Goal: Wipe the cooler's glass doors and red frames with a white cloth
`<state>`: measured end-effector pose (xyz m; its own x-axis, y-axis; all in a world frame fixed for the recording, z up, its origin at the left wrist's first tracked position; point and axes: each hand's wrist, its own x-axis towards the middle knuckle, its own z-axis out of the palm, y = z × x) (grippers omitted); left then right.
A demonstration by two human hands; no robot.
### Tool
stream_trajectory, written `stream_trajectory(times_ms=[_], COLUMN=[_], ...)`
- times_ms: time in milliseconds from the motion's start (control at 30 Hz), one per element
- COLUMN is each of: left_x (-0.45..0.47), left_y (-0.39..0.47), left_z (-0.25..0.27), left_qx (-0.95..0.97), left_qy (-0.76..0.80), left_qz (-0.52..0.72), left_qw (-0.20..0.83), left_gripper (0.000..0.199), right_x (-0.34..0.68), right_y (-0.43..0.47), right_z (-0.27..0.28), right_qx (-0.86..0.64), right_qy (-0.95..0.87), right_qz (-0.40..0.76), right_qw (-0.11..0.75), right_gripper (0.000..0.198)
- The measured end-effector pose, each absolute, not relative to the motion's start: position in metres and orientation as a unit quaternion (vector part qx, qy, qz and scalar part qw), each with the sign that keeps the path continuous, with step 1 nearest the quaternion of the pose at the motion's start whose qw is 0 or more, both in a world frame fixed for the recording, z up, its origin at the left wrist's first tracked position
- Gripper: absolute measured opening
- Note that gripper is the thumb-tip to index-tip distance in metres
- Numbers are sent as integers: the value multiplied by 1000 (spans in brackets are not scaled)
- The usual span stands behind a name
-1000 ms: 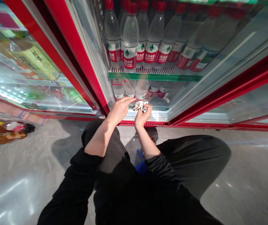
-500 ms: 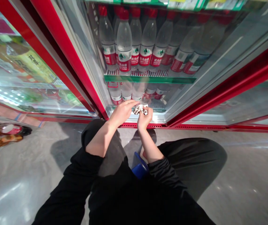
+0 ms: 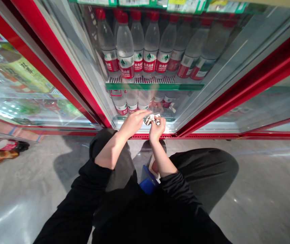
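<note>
My right hand (image 3: 158,128) is closed on a crumpled white bundle (image 3: 150,119), pinching it from the right. Folded, with darker greyish edges, the bundle could be cloth or paper; I cannot tell which. My left hand (image 3: 134,122) is beside it on the left, its fingers stretched out above the bundle's far edge. Its thumb is hard to make out. Both hands are low in front of a glass cooler door (image 3: 185,91). Behind the glass, several red-capped water bottles (image 3: 150,47) stand on a green-edged shelf (image 3: 155,86), with more bottles (image 3: 132,101) below.
Red door frames (image 3: 66,64) rise on both sides. A blue object (image 3: 148,181) lies between my bent legs, near my foot. At the left, bottles in plastic wrap (image 3: 4,145) lie on the grey floor (image 3: 28,189). Price tags (image 3: 185,5) line the upper shelf.
The view has swung slightly right, so the cooler and bottles appear further left. My right hand still holds the bundle, whose folds look slightly different. My left hand keeps nearly the same pose.
</note>
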<state>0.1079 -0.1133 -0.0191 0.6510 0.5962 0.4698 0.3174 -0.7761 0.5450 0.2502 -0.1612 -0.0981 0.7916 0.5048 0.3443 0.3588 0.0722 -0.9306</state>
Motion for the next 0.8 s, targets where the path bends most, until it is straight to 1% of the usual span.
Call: stream_trajectory(times_ms=[167,400,600,800], left_x=[116,134,154,167], left_y=[-113,-113,-117,-117], left_z=[-21,-24,-25,-27], left_qx=[885,894,898,899], left_qy=[265,249,235,229], left_qz=[316,297,283,280], left_qw=[214,226,242,249], left_gripper=[65,65,65,65], right_x=[270,285,319,320], right_y=[-156,-169,-167,-173], right_z=[-89,-100,-89,-103], right_qx=[-685,-701,-684,-701], right_qy=[-277,-263,-261,-238], right_qz=[8,27,-20,5], right_qw=[674,662,681,672], right_gripper=[8,8,10,8])
